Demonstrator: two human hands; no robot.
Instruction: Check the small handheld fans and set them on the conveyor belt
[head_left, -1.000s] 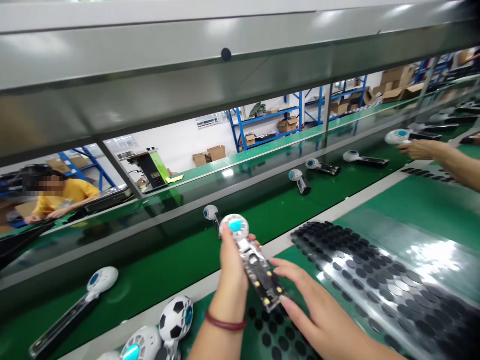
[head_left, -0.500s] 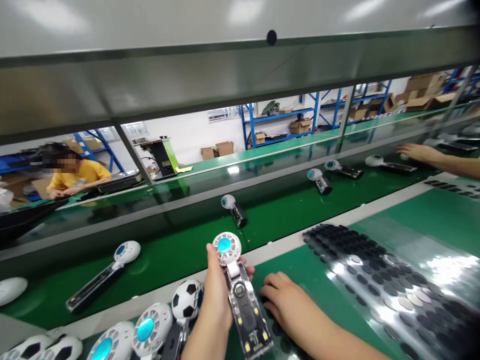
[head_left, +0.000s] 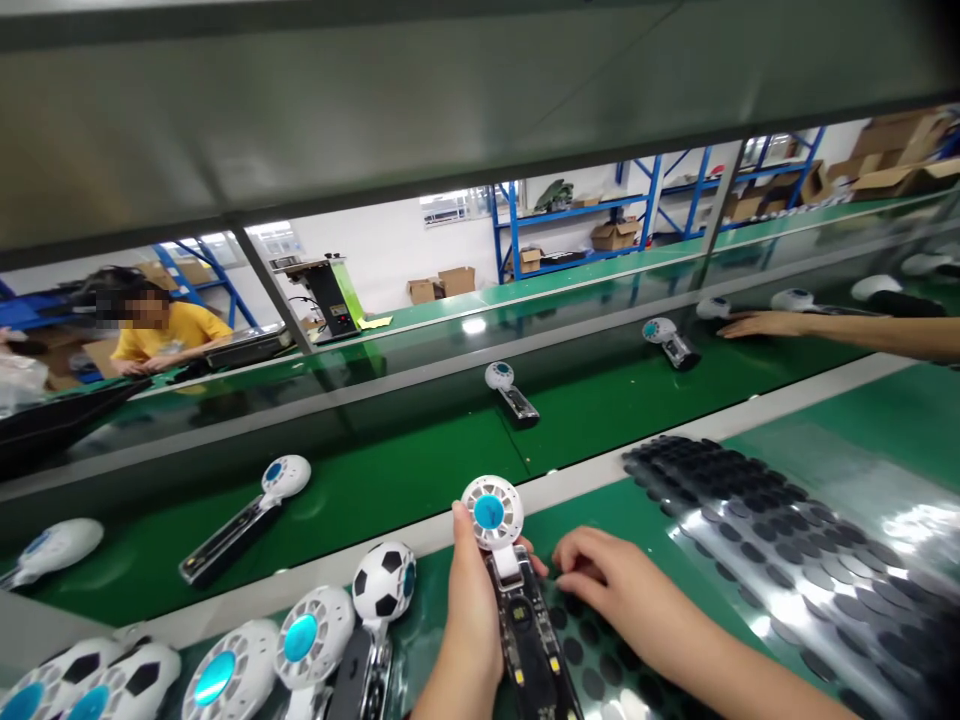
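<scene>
Handheld fan point(head_left: 510, 590) gripped upright in my left hand point(head_left: 471, 600), thumb along its side, my right hand point(head_left: 622, 590) curled, fingertips pressing the sheet of black pads point(head_left: 750, 540), grasping nothing.

open belt point(head_left: 420, 470) ahead, fans point(head_left: 300, 640) crowding left, overhead shelf point(head_left: 375, 110) low

The lower end of the fan point(head_left: 517, 600) is cut off by the bottom edge. Its handle is partly hidden by the left hand point(head_left: 469, 610). What the right hand's point(head_left: 622, 600) fingertips touch cannot be told.
</scene>
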